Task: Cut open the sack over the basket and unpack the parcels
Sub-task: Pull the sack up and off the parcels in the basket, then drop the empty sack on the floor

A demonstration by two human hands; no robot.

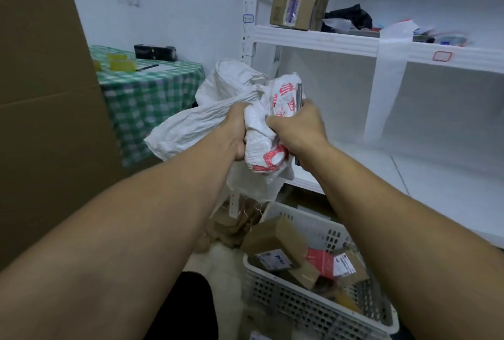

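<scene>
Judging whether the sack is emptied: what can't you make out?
Head view only.
- sack inside: cloth bunched in left hand and right hand hides it.
- grey tool: right hand and sack cover most; blade unclear.
- basket: right forearm covers its right side.
- parcel labels: too blurred to read.

sack [207, 124]: woven plastic, matt; basket [308, 309]: perforated plastic; parcels [281, 241]: cardboard

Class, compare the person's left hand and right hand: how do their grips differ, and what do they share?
The left hand grips only the sack, while the right hand also holds a slim grey tool. The left hand clasps plain white cloth; the right hand pinches the red-printed part. Both are curled tight on the sack.
</scene>
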